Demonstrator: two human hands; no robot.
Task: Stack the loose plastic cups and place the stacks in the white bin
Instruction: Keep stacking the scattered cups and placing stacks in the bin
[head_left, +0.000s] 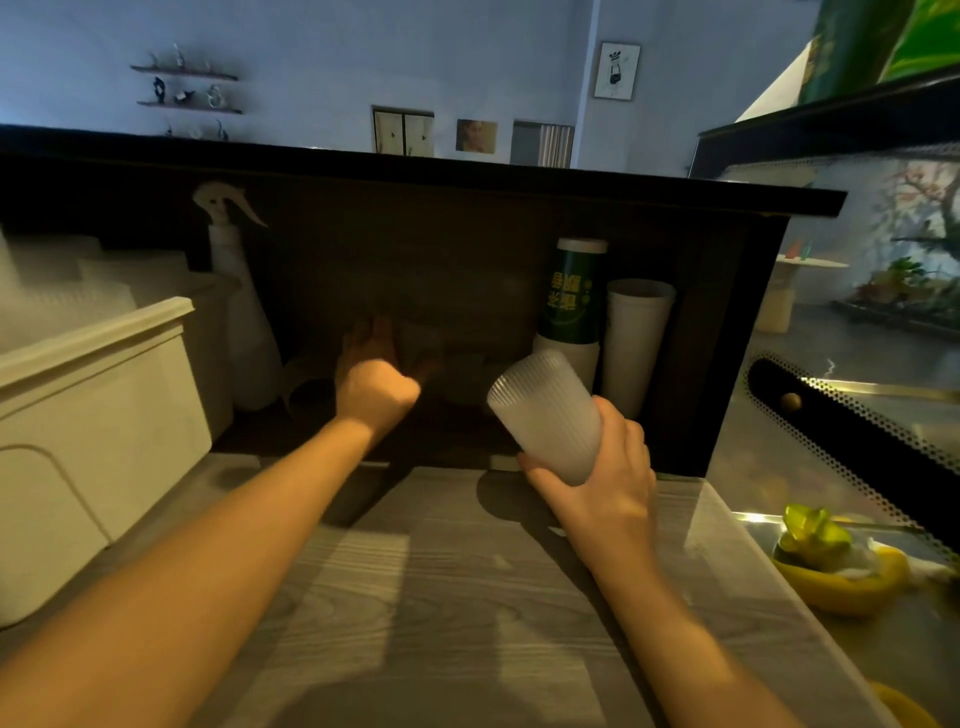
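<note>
While gripping a ribbed cup (545, 415), right hand (605, 467); left hand (376, 371), reaching into dark shelf (467, 291), grip unclear.

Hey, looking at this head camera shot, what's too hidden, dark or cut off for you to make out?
- Head view: the left hand's fingers reach into the dark recess; shadow and blur hide whether they hold anything.
- The ribbed frosted plastic cup in the right hand: one cup or a nested stack, unclear.
- The white bin is cut off by the left edge; its inside is out of sight.
- The green canister's yellow label is too blurred to read.
</note>
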